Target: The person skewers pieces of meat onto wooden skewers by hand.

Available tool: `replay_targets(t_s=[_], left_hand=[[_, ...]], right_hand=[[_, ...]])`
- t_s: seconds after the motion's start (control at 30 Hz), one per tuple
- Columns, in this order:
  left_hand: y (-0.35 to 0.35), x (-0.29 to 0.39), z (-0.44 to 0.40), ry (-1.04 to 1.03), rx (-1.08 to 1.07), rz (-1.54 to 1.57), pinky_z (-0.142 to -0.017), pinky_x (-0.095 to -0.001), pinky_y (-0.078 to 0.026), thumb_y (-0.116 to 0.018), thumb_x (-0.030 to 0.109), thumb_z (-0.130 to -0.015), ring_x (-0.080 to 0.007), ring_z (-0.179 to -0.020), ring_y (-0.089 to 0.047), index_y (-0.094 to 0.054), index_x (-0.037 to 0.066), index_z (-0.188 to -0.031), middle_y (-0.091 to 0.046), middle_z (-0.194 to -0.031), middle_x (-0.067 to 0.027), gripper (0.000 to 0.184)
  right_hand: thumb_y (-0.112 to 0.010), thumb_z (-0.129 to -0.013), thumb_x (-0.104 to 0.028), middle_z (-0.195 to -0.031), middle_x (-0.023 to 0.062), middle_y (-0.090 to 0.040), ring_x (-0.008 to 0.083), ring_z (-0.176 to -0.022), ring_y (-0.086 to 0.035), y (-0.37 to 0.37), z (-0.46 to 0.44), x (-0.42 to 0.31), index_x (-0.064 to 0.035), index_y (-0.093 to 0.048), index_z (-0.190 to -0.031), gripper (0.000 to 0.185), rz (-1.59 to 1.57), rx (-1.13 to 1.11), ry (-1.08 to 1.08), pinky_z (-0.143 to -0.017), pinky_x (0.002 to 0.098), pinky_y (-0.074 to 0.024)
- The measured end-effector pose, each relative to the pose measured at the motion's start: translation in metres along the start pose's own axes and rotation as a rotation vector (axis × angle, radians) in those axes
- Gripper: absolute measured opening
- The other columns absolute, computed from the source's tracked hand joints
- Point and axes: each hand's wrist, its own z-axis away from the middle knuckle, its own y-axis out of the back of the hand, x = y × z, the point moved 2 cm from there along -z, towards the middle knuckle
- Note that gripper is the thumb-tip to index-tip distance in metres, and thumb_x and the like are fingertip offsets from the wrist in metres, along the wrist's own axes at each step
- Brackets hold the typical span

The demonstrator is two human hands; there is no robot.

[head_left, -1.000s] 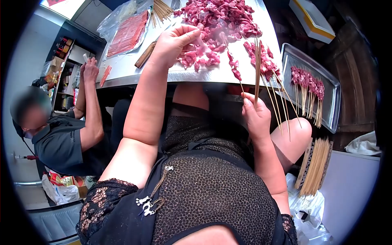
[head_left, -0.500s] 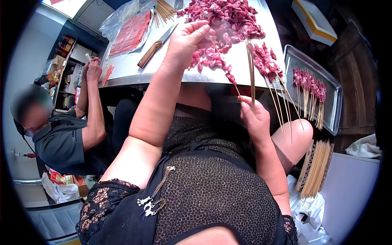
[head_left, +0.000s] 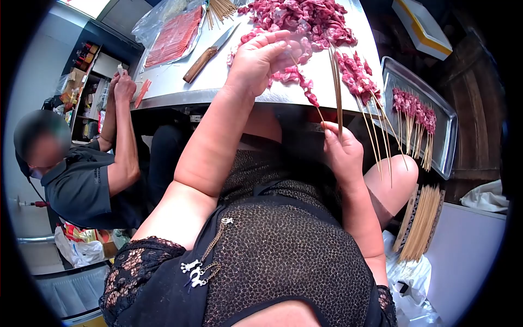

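My right hand grips the bare lower end of a skewer threaded with a few pieces of pink meat. Several empty skewers stand up from the same hand. Up by the skewer's tip is my left hand, fingers and thumb brought together; what they pinch is hidden. Beyond the hands, a large heap of cut raw meat covers the white table. Finished meat skewers rest on the table's right corner, sticks hanging past the edge.
A metal tray with rows of meat skewers stands to the right. Below it is a box of bare sticks. A knife and a tray of sliced red strips lie leftward. Another person sits at left.
My left hand has shifted slightly right and down near the skewer's tip. My right hand has moved a little right, still holding the skewers.
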Motion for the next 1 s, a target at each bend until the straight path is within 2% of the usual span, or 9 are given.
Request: replay_targets(t_s=[0.17, 0.27, 0.43, 0.5, 0.67, 1.0], left_hand=[[-0.002, 0.003, 0.005, 0.028, -0.043, 0.020, -0.078, -0.0317, -0.057, -0.051, 0.006, -0.091, -0.0264, -0.094, -0.065, -0.048, -0.005, -0.120, -0.063, -0.103, -0.0210, 0.031], [-0.006, 0.004, 0.010, 0.071, -0.075, 0.056, -0.081, -0.0330, -0.055, -0.053, 0.008, -0.091, -0.0265, -0.097, -0.064, -0.045, -0.005, -0.122, -0.062, -0.105, -0.0205, 0.034], [-0.009, 0.003, 0.016, -0.001, -0.160, 0.169, -0.088, -0.0350, -0.051, -0.055, 0.010, -0.091, -0.0265, -0.100, -0.062, -0.042, -0.005, -0.125, -0.060, -0.110, -0.0193, 0.040], [-0.010, 0.003, 0.016, 0.015, -0.158, 0.197, -0.085, -0.0355, -0.053, -0.053, 0.014, -0.092, -0.0266, -0.097, -0.063, -0.043, -0.005, -0.123, -0.061, -0.108, -0.0194, 0.038], [-0.008, -0.002, 0.015, 0.041, -0.025, 0.169, -0.080, -0.0380, -0.055, -0.046, 0.018, -0.096, -0.0277, -0.092, -0.064, -0.049, -0.005, -0.114, -0.062, -0.105, -0.0198, 0.029], [-0.020, -0.019, 0.018, 0.023, 0.043, 0.309, -0.085, -0.0424, -0.052, -0.040, 0.017, -0.097, -0.0305, -0.096, -0.063, -0.051, -0.003, -0.106, -0.061, -0.107, -0.0214, 0.024]], right_hand=[[-0.056, -0.090, -0.007, -0.066, -0.0044, -0.052, 0.0020, -0.058, -0.045, 0.002, 0.000, -0.001, -0.0005, -0.063, -0.106, 0.019, 0.065, 0.017, 0.045, -0.053, 0.0166, -0.0368], [-0.056, -0.090, -0.006, -0.066, -0.0043, -0.052, 0.0023, -0.058, -0.045, 0.001, 0.000, -0.002, -0.0006, -0.064, -0.106, 0.019, 0.042, 0.024, 0.056, -0.053, 0.0167, -0.0373], [-0.056, -0.090, -0.006, -0.066, -0.0045, -0.052, 0.0021, -0.058, -0.045, 0.001, 0.000, -0.005, -0.0006, -0.064, -0.106, 0.019, 0.018, 0.030, 0.094, -0.053, 0.0165, -0.0370], [-0.056, -0.090, -0.006, -0.066, -0.0045, -0.052, 0.0021, -0.058, -0.045, 0.001, 0.001, -0.006, -0.0006, -0.064, -0.106, 0.019, 0.030, 0.028, 0.102, -0.053, 0.0165, -0.0370], [-0.056, -0.090, -0.006, -0.066, -0.0046, -0.052, 0.0019, -0.058, -0.045, -0.001, 0.002, -0.006, -0.0008, -0.064, -0.106, 0.019, 0.048, 0.020, 0.120, -0.053, 0.0165, -0.0370], [-0.056, -0.090, -0.007, -0.065, -0.0046, -0.051, 0.0017, -0.057, -0.045, -0.002, 0.005, -0.002, -0.0008, -0.064, -0.106, 0.019, 0.096, 0.052, 0.139, -0.052, 0.0167, -0.0374]])
